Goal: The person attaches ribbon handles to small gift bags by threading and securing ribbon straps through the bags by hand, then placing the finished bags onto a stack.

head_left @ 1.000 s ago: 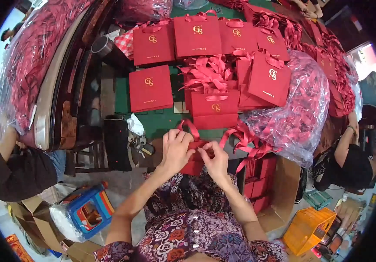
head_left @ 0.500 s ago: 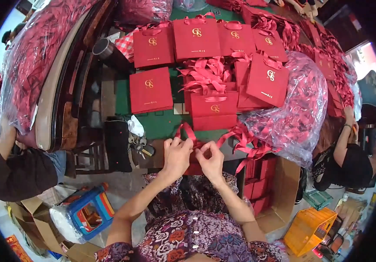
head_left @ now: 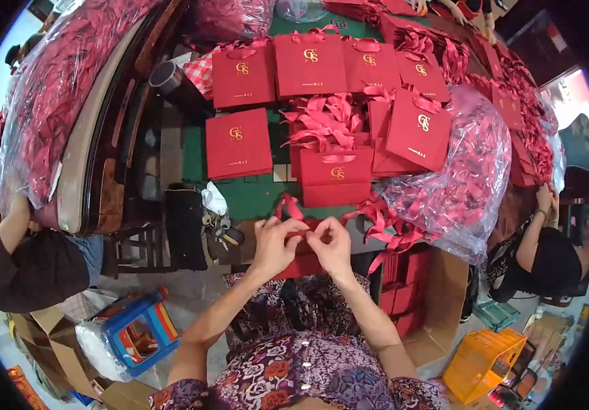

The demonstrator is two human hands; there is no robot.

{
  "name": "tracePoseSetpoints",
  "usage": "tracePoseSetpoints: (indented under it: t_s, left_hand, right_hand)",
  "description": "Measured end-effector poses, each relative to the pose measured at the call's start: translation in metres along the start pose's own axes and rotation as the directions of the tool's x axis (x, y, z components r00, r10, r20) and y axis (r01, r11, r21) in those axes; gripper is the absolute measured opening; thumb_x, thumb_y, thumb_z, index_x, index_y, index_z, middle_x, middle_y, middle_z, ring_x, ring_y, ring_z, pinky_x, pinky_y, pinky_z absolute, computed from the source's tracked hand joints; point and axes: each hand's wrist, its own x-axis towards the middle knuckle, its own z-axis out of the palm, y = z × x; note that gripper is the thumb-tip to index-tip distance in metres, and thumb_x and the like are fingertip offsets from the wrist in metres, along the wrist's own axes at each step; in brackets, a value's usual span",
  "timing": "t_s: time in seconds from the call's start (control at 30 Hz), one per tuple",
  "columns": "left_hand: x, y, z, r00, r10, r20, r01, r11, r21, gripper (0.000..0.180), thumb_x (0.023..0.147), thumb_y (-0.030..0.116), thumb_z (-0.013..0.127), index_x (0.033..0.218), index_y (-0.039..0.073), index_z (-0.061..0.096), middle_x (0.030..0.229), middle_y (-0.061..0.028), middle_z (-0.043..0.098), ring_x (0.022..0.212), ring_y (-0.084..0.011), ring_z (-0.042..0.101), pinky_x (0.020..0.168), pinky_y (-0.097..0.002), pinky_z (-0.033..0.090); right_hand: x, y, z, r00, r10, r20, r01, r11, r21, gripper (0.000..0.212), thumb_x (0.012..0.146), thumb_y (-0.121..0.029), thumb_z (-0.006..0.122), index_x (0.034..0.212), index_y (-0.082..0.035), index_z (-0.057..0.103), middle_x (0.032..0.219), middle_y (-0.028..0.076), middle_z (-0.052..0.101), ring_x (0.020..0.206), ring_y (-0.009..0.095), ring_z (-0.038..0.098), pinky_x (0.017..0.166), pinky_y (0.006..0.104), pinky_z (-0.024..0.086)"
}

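At the table's near edge, my left hand pinches a red ribbon, part of which loops up beyond the fingers. My right hand is closed in a pinch beside it, thumb against forefinger, at the ribbon's other part; the exact grip is hidden by the fingertips. Beneath both hands lies a red paper bag, mostly covered by them. Just beyond stands a red gift bag with a gold emblem. Loose red ribbons hang over the table edge to the right of my right hand.
Several red bags stand across the green table top. A clear plastic sack of ribbons lies at right, above a cardboard box of red bags. Keys and a dark tumbler are at left. Other people work on both sides.
My left hand has turned slightly, its thumb and forefinger now stretched toward the right hand. The right hand has stayed nearly in place, with the fingertips still close together over the bag.
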Motion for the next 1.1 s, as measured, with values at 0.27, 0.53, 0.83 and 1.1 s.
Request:
tracePoseSetpoints:
  t_s: [0.27, 0.53, 0.83, 1.1]
  left_hand:
    - [0.000, -0.008, -0.003, 0.999, -0.003, 0.043, 0.005, 0.999, -0.050, 0.023, 0.080, 0.009, 0.072, 0.103, 0.015, 0.070, 0.090, -0.0020, 0.074, 0.091, -0.0249, 0.060, 0.091, -0.0417, 0.035]
    - [0.001, -0.011, 0.003, 0.999, -0.033, -0.006, 0.032, 0.995, -0.093, 0.029, 0.077, 0.030, 0.081, 0.099, 0.015, 0.070, 0.087, -0.0002, 0.071, 0.091, -0.0241, 0.061, 0.093, -0.0406, 0.034]
    - [-0.013, 0.006, 0.003, 0.942, 0.304, -0.141, -0.289, 0.950, 0.117, 0.014, 0.078, 0.025, 0.080, 0.086, 0.015, 0.073, 0.081, 0.0039, 0.069, 0.084, -0.0183, 0.056, 0.087, -0.0401, 0.033]
    - [-0.020, 0.015, -0.003, 0.863, 0.484, -0.143, -0.436, 0.858, 0.272, 0.009, 0.079, 0.017, 0.071, 0.088, 0.017, 0.072, 0.083, 0.0070, 0.068, 0.084, -0.0146, 0.056, 0.087, -0.0388, 0.034]
  right_hand:
    - [-0.003, -0.004, 0.005, 0.994, -0.100, -0.043, 0.100, 0.995, 0.009, 0.021, 0.085, -0.005, 0.076, 0.085, -0.002, 0.056, 0.074, 0.003, 0.065, 0.070, 0.009, 0.062, 0.065, 0.0264, 0.050]
    - [0.002, -0.049, -0.023, 0.972, -0.228, 0.056, 0.235, 0.934, -0.271, 0.014, 0.092, -0.014, 0.068, 0.094, -0.001, 0.071, 0.089, 0.010, 0.065, 0.074, 0.019, 0.064, 0.065, 0.0297, 0.049]
    - [0.031, -0.037, -0.048, 0.843, -0.223, 0.490, 0.434, 0.820, -0.373, 0.015, 0.087, -0.019, 0.070, 0.091, -0.005, 0.075, 0.086, 0.012, 0.062, 0.087, 0.028, 0.063, 0.079, 0.0377, 0.049]
    - [0.031, -0.056, -0.049, 0.857, -0.118, 0.502, 0.384, 0.794, -0.471, 0.016, 0.081, -0.023, 0.076, 0.088, -0.009, 0.079, 0.087, 0.011, 0.063, 0.090, 0.027, 0.062, 0.082, 0.0376, 0.049]
